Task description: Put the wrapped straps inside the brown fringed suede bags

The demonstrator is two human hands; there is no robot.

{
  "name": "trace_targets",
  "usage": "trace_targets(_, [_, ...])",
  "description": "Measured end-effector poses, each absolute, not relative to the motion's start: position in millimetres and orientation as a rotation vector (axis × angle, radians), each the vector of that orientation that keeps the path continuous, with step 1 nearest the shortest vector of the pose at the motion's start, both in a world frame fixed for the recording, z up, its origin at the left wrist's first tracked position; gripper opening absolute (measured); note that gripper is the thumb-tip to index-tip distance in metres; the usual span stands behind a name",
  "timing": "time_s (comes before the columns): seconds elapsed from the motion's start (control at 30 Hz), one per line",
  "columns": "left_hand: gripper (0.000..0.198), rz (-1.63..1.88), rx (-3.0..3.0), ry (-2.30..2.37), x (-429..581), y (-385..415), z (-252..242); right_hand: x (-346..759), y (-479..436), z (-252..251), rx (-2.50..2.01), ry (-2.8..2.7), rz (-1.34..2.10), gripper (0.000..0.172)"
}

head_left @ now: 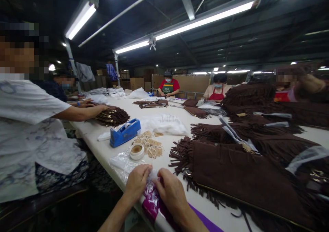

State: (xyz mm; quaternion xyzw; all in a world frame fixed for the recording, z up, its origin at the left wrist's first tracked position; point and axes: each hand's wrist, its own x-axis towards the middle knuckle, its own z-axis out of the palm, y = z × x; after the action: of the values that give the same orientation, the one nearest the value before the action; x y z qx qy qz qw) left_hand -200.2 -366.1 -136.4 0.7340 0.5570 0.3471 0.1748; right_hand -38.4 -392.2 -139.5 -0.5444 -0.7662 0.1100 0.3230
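Lower centre: left hand (137, 181) and right hand (172, 190) both pinched clear plastic (153, 175); purple wrap (151, 204) lay below. Fringed brown piece (231, 170) lay lower right, blue tape dispenser (125, 132) left of centre.

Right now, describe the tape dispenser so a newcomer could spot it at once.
On the white table, toward its left edge, lie tan tags. The tape dispenser stands left of them; its blue body sets it apart from those tags and the white plastic bag beside it.
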Motion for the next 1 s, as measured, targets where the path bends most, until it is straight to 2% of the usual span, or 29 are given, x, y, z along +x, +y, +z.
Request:
trace_targets(0.23, [0.035,0.915,2.233,1.487,-200.0,-368.8,-137.2,-40.1,-385.1,-140.7,-1.497,-2.014,0.301,0.014])
trace_targets(0.5, [0.029,0.786,2.4,1.392,-207.3,-361.2,-135.4,-25.9,-383.0,-133.4,-1.504,-2.001,0.302,0.013])
trace_targets(0.67, [0.033,0.789,2.449,1.368,-211.4,-351.2,-144.4,37.6,-410.4,-116.4,-1.615,-2.092,0.169,0.012])
trace_targets(0.77, [0.035,0.788,2.487,1.365,-214.2,-348.4,-145.5,101.2,-442.5,-108.8,-1.688,-1.913,0.161,0.018])
trace_targets(0.83, [0.034,0.803,2.539,1.37,-213.8,-349.0,-142.2,138.2,-466.3,-107.1,-1.693,-1.684,0.304,0.026])
trace_targets(0.9, [0.031,0.91,2.599,1.402,-207.4,-355.0,-135.8,159.8,-491.1,-109.3,-1.674,-1.478,0.384,0.032])
trace_targets(1.0, [0.034,1.132,2.489,1.352,-178.2,-381.1,-126.7,159.1,-526.8,-119.7,-1.621,-1.277,0.273,0.035])
